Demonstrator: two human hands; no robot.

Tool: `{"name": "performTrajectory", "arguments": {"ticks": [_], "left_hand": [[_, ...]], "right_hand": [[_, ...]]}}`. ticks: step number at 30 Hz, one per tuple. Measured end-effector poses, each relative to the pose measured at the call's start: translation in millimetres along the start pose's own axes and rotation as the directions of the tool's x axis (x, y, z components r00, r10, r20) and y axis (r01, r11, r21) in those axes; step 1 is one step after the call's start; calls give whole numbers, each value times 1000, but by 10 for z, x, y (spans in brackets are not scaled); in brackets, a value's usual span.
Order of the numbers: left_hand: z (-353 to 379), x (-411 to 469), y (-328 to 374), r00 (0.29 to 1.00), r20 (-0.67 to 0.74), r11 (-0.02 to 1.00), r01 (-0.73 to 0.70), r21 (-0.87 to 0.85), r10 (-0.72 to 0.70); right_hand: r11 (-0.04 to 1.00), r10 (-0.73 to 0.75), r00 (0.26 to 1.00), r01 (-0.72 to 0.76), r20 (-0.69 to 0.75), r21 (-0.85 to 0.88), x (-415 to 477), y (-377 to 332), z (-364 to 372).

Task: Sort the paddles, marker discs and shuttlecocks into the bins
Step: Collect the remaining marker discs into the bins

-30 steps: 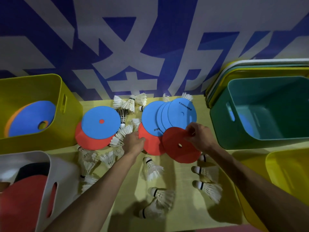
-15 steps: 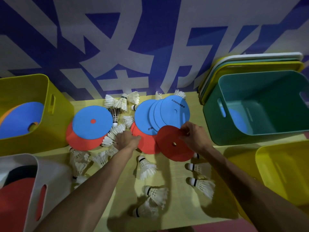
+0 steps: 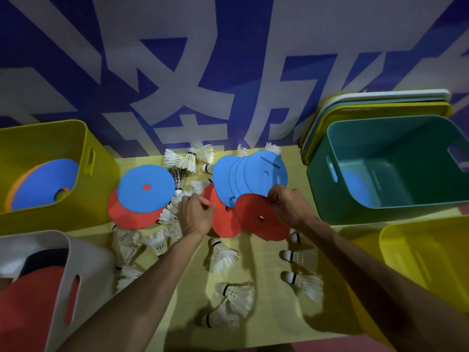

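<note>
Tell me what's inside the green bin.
A blue disc lies in the green bin, its near edge hidden by the front wall; anything else behind that wall cannot be seen.

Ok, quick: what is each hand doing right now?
Left hand: pinches the edge of the rear red disc.
Right hand: pinches the rim of the front red disc.

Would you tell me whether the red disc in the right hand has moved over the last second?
No. The red disc, pinched by the right hand, overlaps the lower edge of the fanned blue discs just as before; only the view shifted.
</note>
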State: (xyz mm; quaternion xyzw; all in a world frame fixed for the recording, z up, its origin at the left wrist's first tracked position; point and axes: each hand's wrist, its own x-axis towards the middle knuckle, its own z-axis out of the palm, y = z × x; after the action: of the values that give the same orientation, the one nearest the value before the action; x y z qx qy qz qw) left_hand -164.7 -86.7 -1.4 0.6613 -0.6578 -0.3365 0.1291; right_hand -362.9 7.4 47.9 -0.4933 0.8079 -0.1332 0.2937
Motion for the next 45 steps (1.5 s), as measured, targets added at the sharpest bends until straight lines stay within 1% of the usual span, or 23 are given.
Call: {"name": "performTrajectory", "arguments": {"ticks": [3, 7, 11, 14, 17, 19, 24, 27, 30, 34, 36, 39, 43, 45], "left_hand": [[-133, -78, 91, 1000, -9, 988, 11, -154, -13], [-384, -191, 168, 998, -57, 977, 15, -214, -28], [-619, -301, 240, 987, -148, 958, 9, -287, -54], [-751, -405, 341, 974, -216, 936, -16, -351, -65], [-817, -479, 430, 961, -255, 908, -10, -420, -107], [-824, -537, 482, 963, -228, 866, 10, -500, -143], [-799, -717, 584, 972, -141, 726, 41, -686, -188], [-819, -785, 646, 972, -115, 649, 47, -759, -204], [-838, -827, 776, 974, -90, 570, 45, -820, -206], [-789, -890, 1048, 980, 10, 393, 90, -915, -200], [-725, -916, 1167, 983, 52, 318, 107, -942, -176], [-591, -950, 1329, 988, 114, 231, 136, -963, -105], [-394, -1021, 1574, 983, 183, 166, 176, -970, 29], [-278, -1062, 1689, 975, 216, 149, 206, -967, 58]], "right_hand": [[1000, -19, 1000, 19, -1, -2, 37, -134, -128], [999, -35, 999, 35, -21, 16, 85, -256, -339], [991, -97, 994, 102, -59, 90, 73, -304, -522], [984, -138, 988, 145, -74, 102, 60, -330, -623], [977, -124, 989, 135, -75, 164, 38, -326, -706], [961, -110, 992, 120, -55, 248, 19, -301, -731], [943, -88, 994, 102, -58, 317, 32, -223, -677], [919, -70, 995, 93, -74, 382, 40, -214, -755], [862, -47, 991, 102, -122, 497, 53, -187, -923], [761, -59, 977, 176, -203, 625, 35, -57, -1238], [697, -43, 964, 216, -261, 684, -21, 48, -1438], [614, 26, 947, 238, -321, 752, -136, 270, -1752], [537, 126, 921, 249, -369, 806, -214, 731, -2041], [542, 159, 909, 247, -386, 804, -239, 948, -2140]]}}
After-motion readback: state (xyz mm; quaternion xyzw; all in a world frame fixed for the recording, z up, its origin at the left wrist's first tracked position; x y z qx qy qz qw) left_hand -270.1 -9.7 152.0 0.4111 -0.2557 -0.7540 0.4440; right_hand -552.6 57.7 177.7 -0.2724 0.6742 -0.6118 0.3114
